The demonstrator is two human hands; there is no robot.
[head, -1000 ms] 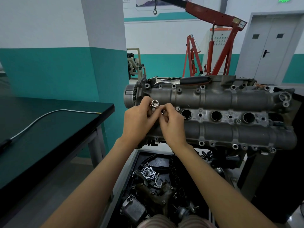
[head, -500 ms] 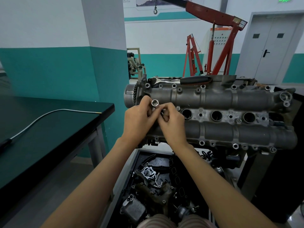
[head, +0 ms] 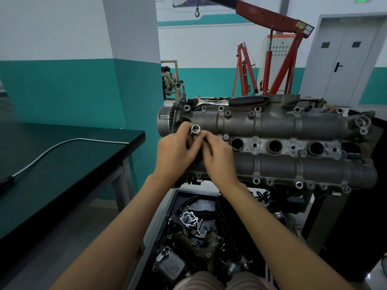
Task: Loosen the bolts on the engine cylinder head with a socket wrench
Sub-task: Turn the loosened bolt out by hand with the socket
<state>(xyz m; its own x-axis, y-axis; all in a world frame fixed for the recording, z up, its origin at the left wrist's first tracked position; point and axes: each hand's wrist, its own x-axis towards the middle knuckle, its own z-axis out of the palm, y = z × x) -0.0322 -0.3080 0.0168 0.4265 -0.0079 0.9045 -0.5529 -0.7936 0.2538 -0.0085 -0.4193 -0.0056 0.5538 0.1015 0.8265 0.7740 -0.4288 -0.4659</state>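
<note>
Teal and white walls close off a workshop, with a red hoist (head: 274, 53) standing before a grey double door (head: 343, 59) at the back; its hook (head: 197, 11) hangs near the upper edge, where the boom is cut off. A grey cast-metal engine head (head: 272, 143) fills the middle, ribbed into two long rounded humps with three round dark holes in a row between them and small bolts (head: 256, 181) dotted along its edges. Its left end is hidden behind both hands, so what they work against there cannot be made out.

The left hand (head: 174, 155) curls its fingers round a short shiny steel socket (head: 195, 129), open mouth tilted up toward the camera. The right hand (head: 217, 158) has its fingers bent and pressed against the socket's lower part; whether it pinches the socket or something smaller underneath is hidden.

On the far rim of the head lies the wrench (head: 228, 100), chrome shaft and dark rubbery grip, touched by neither hand.

Below, a dark tray (head: 173, 204) holds a jumble of greasy metal parts, hard to tell apart. At left sits a glossy black table (head: 69, 170) with a grey cable (head: 62, 144) curving across it, its near end cut off.
</note>
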